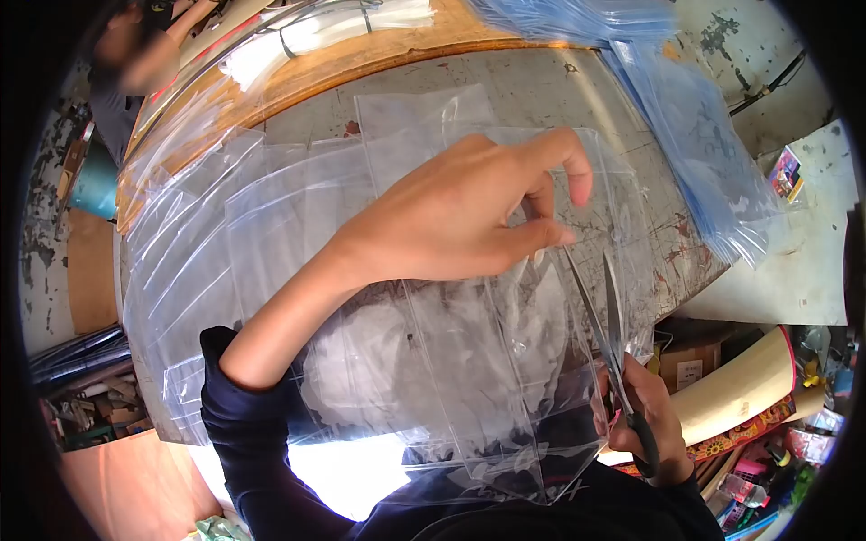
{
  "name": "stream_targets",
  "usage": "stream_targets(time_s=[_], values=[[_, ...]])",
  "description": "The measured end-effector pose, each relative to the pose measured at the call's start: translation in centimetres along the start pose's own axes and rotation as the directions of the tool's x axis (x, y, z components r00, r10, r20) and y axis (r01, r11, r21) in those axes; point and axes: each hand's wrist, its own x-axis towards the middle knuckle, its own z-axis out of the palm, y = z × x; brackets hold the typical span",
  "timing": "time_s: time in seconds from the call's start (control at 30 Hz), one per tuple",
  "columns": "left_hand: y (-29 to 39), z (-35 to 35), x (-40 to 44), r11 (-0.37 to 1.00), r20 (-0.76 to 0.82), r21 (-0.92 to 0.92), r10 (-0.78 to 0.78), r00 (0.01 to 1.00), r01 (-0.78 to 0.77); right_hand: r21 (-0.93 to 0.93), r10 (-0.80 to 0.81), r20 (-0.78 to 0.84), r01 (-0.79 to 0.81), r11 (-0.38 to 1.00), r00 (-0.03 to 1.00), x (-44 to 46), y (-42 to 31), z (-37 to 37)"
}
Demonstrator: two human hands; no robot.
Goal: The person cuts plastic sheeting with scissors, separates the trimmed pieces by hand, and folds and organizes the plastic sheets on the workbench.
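- holding the scissors (617, 361), the right hand (657, 406) was at the lower right of the frame. its fingers were wrapped round the black handles, and the two blades stood apart. the tips pointed up the frame, away from the person's body, which looked like a safe way to hold something sharp.
- the left hand (478, 203) hung just right of the middle, over the clear plastic sheets (298, 198). its pointing finger was bent like a hook, and its tip was apart from the thumb. i could not tell if the other fingers pinched any plastic, as the hand hid them.
- the clear plastic sheets lay across the middle and left, one on top of another, and hung down over the person's front. the wide gray table (532, 77) seemed to give such floppy stuff a flat place to lie.
- blue plastic (672, 135) was heaped at the upper right, perhaps to keep it beside the clear sheets and not under them.
- a white bundle (334, 36) lay at the top, left of the middle. black ties went round it, likely so it would not slide apart.
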Motion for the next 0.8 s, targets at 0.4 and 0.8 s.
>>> stream_targets(time_s=[0.4,0.8], values=[[-0.4,0.4,0.1,0.993,-0.052,0.060,-0.096,0.994,0.099,-0.166,0.007,-0.038,-0.013,0.986,0.999,0.1,-0.3,0.4],[-0.7,0.5,0.0,0.994,-0.060,0.043,-0.093,0.994,0.096,-0.122,0.034,-0.080,-0.043,0.992,0.996,0.1,0.4,0.7]])
